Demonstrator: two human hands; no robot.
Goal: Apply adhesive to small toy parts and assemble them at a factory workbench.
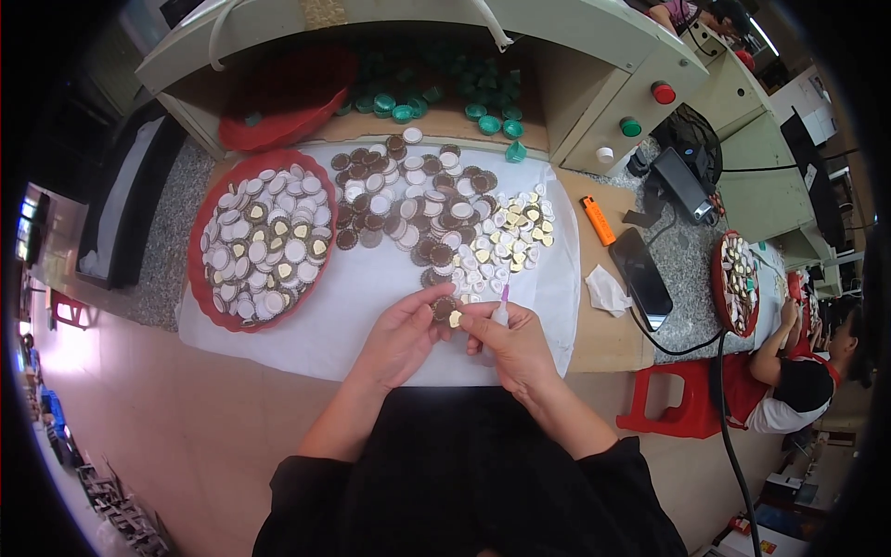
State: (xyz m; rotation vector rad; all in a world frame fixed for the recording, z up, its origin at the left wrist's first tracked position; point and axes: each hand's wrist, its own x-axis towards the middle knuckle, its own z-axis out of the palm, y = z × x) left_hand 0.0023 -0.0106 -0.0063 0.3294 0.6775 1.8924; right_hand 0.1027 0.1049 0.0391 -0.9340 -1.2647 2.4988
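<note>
Over the front of a white sheet [278, 348], my left hand [401, 336] pinches a brown scallop-edged disc [444, 307] between thumb and fingers. My right hand [516, 347] holds a small gold piece [455, 319] against that disc's edge. Tucked in the same right hand is a slim white tool with a purple tip [504, 302], pointing away from me; its lower part is hidden by the fingers. Beyond my hands lie loose brown and white discs [376, 204] in a spread pile. To their right is a heap of small gold and white pieces [515, 232].
A red tray [195, 269] full of discs stands at the left. Green cups [402, 113] sit under the shelf, near another red tray [278, 121]. At right lie an orange lighter-like object [599, 221], crumpled tissue [608, 291] and a phone [642, 278]. A co-worker [794, 381] sits further right.
</note>
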